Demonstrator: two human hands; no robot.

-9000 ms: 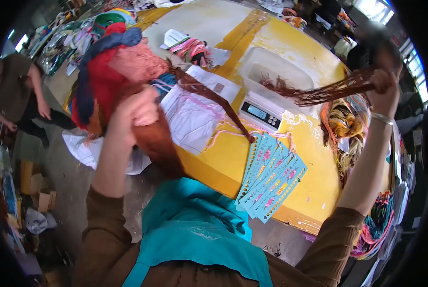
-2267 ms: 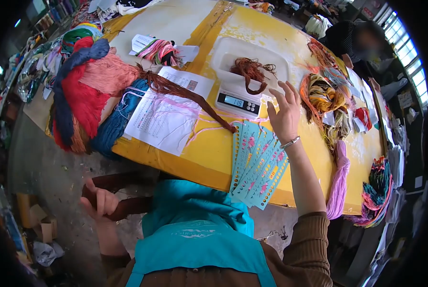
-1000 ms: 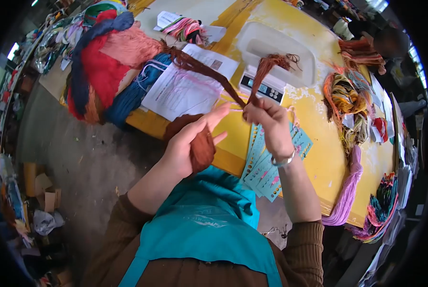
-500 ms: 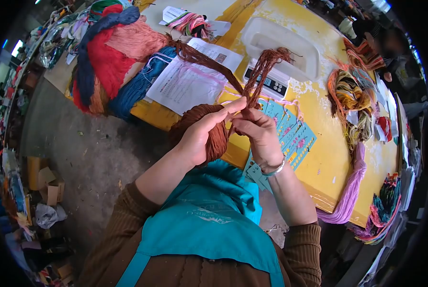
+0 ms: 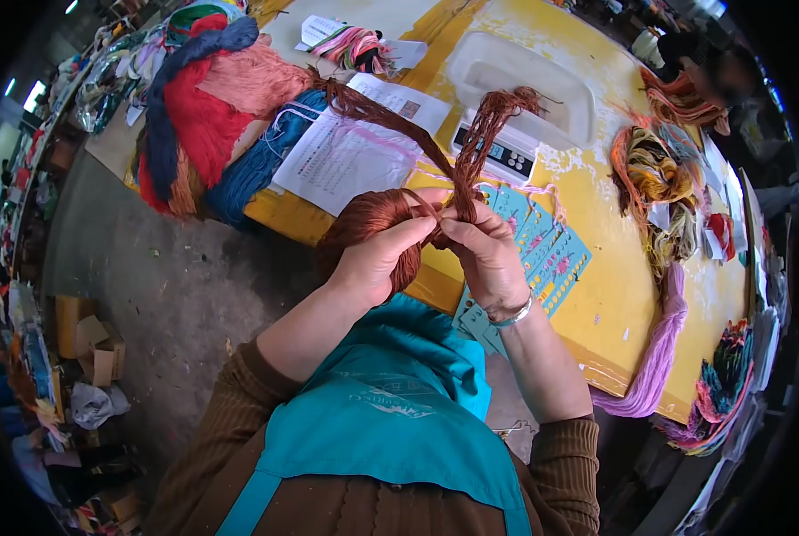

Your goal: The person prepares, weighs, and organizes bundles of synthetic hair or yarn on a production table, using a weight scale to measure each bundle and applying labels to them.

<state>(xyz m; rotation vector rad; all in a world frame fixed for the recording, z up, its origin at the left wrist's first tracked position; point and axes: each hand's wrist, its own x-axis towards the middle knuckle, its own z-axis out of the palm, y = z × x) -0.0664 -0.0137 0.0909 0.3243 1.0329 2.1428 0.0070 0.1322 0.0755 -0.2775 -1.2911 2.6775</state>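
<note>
A thick reddish-brown skein of yarn [image 5: 357, 230] hangs at the table's front edge, behind and left of my left hand [image 5: 377, 259]. My left thumb and fingers are closed on a strand drawn from it. Close beside, my right hand [image 5: 491, 259] pinches brown yarn where the strands come together, its fingertips nearly touching the left ones. From there one loose brown bundle [image 5: 480, 143] runs up over the digital scale [image 5: 496, 154], and a darker brown bundle [image 5: 386, 116] stretches to the upper left across a printed sheet [image 5: 328, 170]. The exact crossing of the strands is hidden by my fingers.
A clear plastic tray [image 5: 565, 85] sits on the scale. Teal punched cards [image 5: 556, 259] lie right of my hands on the yellow table [image 5: 623, 304]. Red, navy and pink skeins [image 5: 207, 112] are piled left; a lilac skein [image 5: 657, 348] hangs off the right edge.
My left thumb and fingers have come together on a strand lifted from the skein; before, the hand lay flatter with fingers stretched. My right hand stays on the brown yarn.
</note>
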